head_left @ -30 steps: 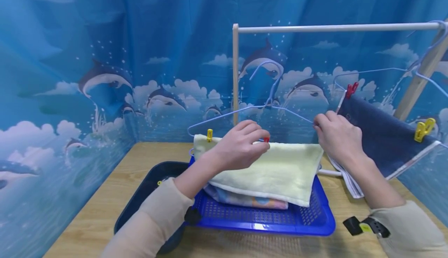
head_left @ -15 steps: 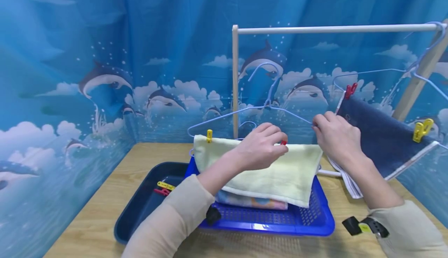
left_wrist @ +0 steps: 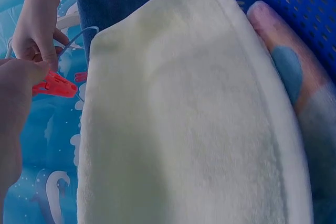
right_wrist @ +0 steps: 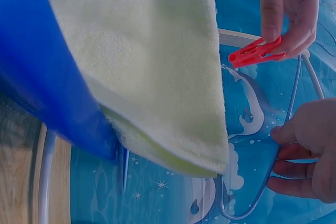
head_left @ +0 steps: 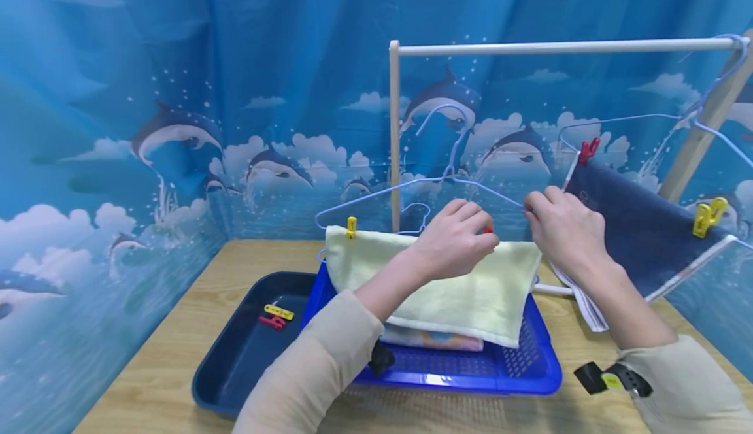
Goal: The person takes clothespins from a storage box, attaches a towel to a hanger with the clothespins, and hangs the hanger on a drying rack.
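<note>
A pale yellow towel hangs folded over the lower wire of a light blue hanger in the head view. One yellow clothespin clips its left end. My right hand grips the hanger's right shoulder between thumb and curled fingers. Above the towel's top edge, right of its middle, my left hand pinches a red clothespin. In the right wrist view that clothespin's nose points toward the towel with a gap between them. The left wrist view shows the red clothespin beside the towel edge, near my right hand.
Under the towel stands a blue basket holding a patterned cloth. Left of it, a dark tray holds a yellow clothespin and a red one. A rack rail spans behind; a navy towel hangs clipped at right.
My left hand has moved right along the towel's top edge with the red clothespin, uncovering the clothespins in the tray. My right hand has stayed on the hanger.
</note>
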The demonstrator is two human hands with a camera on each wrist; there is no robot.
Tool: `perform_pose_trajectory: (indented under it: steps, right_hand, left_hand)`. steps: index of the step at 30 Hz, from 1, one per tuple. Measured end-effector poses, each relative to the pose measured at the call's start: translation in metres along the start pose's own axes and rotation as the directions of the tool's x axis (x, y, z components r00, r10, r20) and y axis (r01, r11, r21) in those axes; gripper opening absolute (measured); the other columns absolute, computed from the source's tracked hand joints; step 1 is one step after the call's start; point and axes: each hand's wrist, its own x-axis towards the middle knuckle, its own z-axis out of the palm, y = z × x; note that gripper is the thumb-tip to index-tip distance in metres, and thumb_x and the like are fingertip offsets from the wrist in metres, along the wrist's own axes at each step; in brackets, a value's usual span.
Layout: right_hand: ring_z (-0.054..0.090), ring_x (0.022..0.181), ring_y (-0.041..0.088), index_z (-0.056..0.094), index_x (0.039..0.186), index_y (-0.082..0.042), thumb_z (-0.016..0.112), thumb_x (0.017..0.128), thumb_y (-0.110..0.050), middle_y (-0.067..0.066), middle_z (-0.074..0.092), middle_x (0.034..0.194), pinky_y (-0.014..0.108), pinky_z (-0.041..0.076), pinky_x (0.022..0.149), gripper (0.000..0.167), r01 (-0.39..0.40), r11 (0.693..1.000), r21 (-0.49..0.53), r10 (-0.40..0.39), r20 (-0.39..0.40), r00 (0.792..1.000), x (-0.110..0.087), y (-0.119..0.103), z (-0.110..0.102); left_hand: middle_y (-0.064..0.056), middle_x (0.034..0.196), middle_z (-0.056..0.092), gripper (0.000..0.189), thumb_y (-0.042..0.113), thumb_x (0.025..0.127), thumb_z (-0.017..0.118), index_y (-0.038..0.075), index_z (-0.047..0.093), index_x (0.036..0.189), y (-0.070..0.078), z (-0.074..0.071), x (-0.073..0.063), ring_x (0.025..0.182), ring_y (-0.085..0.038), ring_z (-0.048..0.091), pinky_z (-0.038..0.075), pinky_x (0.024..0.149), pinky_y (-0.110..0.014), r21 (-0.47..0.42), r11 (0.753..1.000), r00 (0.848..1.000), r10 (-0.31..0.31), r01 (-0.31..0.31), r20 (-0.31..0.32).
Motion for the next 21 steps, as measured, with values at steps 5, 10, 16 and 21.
perform_pose_trajectory:
  steps: [5,10,16,21]
  right_hand:
    - [0.050,0.073,0.030,0.061,0.096,-0.006,0.064,0.086,-0.009,0.013,0.055,0.087,0.047,0.044,0.051,0.011,0.007,1.000,-0.003,-0.007,-0.005,1.000,0.000,0.000,0.001]
    - [0.051,0.072,0.030,0.061,0.096,-0.006,0.064,0.085,-0.009,0.013,0.055,0.086,0.047,0.044,0.050,0.012,0.014,1.000,-0.007,-0.015,-0.019,1.000,0.000,0.000,0.001]
    - [0.052,0.073,0.030,0.061,0.095,-0.006,0.064,0.085,-0.009,0.013,0.055,0.087,0.047,0.044,0.049,0.011,0.014,1.000,-0.012,-0.014,-0.023,1.000,0.001,0.000,0.001]
    - [0.051,0.073,0.030,0.061,0.096,-0.006,0.064,0.085,-0.009,0.013,0.055,0.087,0.047,0.045,0.050,0.011,0.015,1.000,-0.002,-0.015,-0.023,1.000,0.000,0.000,0.002]
  left_hand:
    - [0.005,0.094,0.062,0.014,0.023,0.090,0.059,0.022,0.073,0.088,0.005,0.004,0.007,0.094,-0.015,0.053,0.037,0.089,-0.029,-0.052,0.996,0.997,-0.074,0.075,0.035]
    - [0.005,0.091,0.062,0.014,0.021,0.089,0.059,0.021,0.073,0.090,0.009,0.007,0.014,0.090,-0.014,0.053,0.038,0.085,-0.028,-0.092,0.989,0.994,-0.110,0.112,0.028]
    - [0.005,0.082,0.063,0.011,0.014,0.085,0.064,0.018,0.074,0.085,0.014,0.013,0.026,0.083,-0.012,0.054,0.040,0.075,-0.022,-0.215,0.958,0.978,-0.205,0.191,-0.044]
    - [0.009,0.080,0.065,0.012,0.013,0.081,0.065,0.020,0.075,0.082,0.021,0.017,0.033,0.079,-0.008,0.054,0.038,0.069,-0.017,-0.190,0.940,0.956,-0.292,0.283,-0.022]
